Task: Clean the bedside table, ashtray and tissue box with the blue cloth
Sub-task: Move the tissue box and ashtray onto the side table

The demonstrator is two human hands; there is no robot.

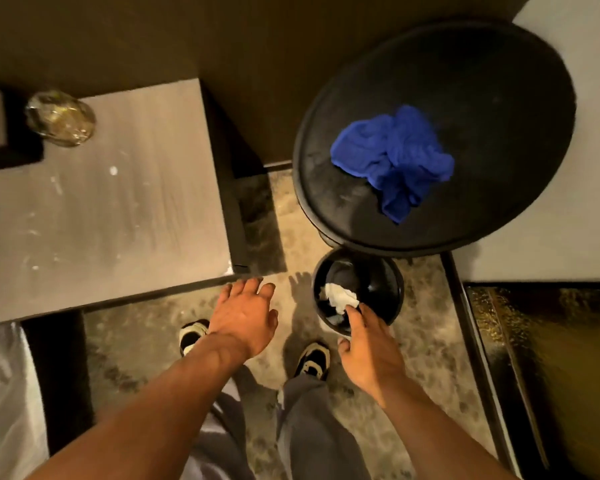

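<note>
The person stands over a small black bin point(359, 292) on the floor, both bare arms stretched down. The right hand point(369, 351) reaches over the bin's near rim, fingertips pinching a crumpled white tissue point(340, 296) inside it. The left hand point(245, 315) hovers just left of the bin, palm down, fingers spread and holding nothing, beside the corner of the grey bedside table point(101, 209). A glass ashtray point(61, 117) sits far back on that table. Beyond the bin, the blue cloth point(392, 157) lies bunched on a round black table point(430, 133), its long axis running diagonally, lower tail pointing towards the bin
</note>
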